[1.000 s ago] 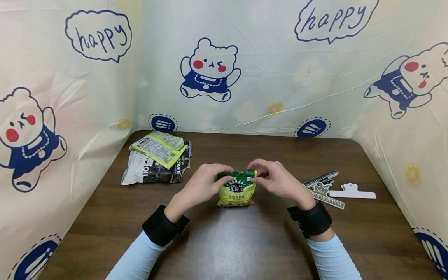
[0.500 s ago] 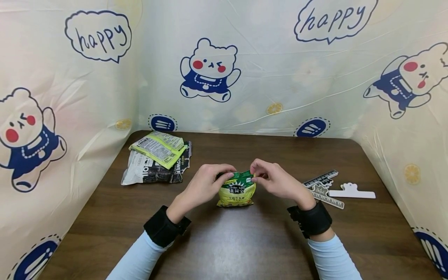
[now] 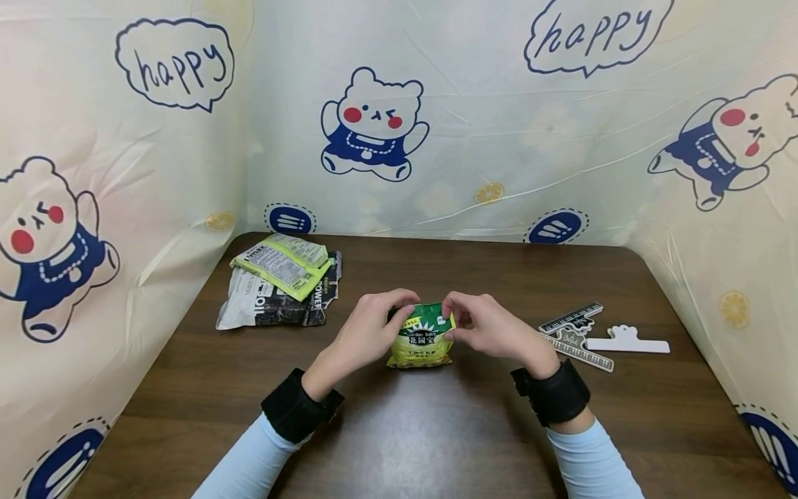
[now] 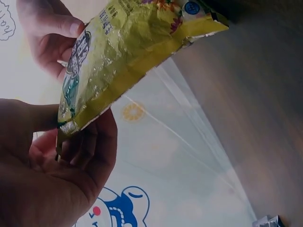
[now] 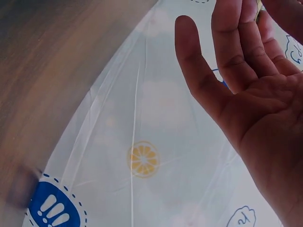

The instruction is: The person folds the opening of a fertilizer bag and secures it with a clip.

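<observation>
A small green and yellow bag (image 3: 422,344) labelled "Garden baby" stands upright on the wooden table. My left hand (image 3: 373,324) pinches its upper left corner between thumb and fingers. At the upper right corner, my right hand (image 3: 489,327) pinches the bag, thumb on the front and index finger over the top edge. In the left wrist view the crinkled side of the bag (image 4: 120,61) shows, with the left hand (image 4: 57,165) around its top corner. The right wrist view shows the right hand's palm (image 5: 265,99); only a sliver of bag appears there.
At the back left, a lime-green packet (image 3: 283,263) lies on a black and silver bag (image 3: 268,301). To the right lie a white clip (image 3: 626,342), a black ruler-like clip (image 3: 572,319) and a grey patterned clip (image 3: 580,348). A printed curtain (image 3: 486,125) surrounds the table (image 3: 399,430).
My left hand has shifted slightly right. The right hand's fingers have moved a little left over the bag's top and its thumb lower, and the bag's top edge now looks smoother and more rounded.
</observation>
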Demonstrator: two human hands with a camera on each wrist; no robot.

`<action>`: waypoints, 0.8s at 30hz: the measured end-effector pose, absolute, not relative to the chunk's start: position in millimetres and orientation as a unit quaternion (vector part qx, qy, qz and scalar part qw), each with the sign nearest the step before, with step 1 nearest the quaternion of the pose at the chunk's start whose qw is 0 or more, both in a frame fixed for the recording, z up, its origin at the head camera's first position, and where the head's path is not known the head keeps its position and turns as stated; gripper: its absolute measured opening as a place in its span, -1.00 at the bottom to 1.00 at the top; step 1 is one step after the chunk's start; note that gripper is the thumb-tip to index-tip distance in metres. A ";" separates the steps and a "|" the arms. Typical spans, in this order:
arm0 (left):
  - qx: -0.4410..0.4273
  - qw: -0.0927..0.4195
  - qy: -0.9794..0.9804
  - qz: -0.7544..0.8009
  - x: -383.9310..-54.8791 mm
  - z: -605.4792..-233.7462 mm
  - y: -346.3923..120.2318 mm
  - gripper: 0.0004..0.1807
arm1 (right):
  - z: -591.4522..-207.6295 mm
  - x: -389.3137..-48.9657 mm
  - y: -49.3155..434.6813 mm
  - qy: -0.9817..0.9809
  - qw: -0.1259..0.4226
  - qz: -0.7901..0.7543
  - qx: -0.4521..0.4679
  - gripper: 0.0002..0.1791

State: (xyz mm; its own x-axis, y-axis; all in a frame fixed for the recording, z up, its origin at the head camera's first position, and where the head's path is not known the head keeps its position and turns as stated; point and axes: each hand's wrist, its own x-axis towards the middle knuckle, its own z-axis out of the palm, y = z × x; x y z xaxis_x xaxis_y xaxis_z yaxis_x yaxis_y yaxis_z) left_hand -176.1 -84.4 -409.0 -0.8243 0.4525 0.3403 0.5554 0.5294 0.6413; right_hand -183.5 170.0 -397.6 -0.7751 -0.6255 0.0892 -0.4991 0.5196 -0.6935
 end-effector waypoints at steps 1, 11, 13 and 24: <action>-0.289 0.063 -0.873 -0.388 -176.2 -408.8 -85.0 -0.81 | -397.8 -183.5 170.0 0.868 0.086 -0.367 -0.323 -0.71; -0.346 0.036 -0.884 -0.313 -177.0 -395.6 -101.4 -0.67 | -396.6 -184.1 171.9 0.872 0.080 -0.356 -0.327 -0.58; -0.353 0.043 -0.889 -0.288 -177.4 -393.9 -104.8 -0.67 | -396.4 -184.1 171.5 0.872 0.082 -0.354 -0.327 -0.54; -0.361 0.037 -0.889 -0.280 -180.0 -393.2 -109.8 -0.75 | -397.4 -183.0 170.0 0.873 0.111 -0.343 -0.329 -0.65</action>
State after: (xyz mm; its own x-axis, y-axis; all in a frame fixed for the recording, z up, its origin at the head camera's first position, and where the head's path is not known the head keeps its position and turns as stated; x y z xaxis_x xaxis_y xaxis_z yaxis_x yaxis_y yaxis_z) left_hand -180.0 -109.8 -393.2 -0.7363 0.6214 0.2679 0.6627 0.5820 0.4713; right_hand -183.0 170.0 -397.4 -0.7588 -0.6505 0.0315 -0.4984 0.5488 -0.6712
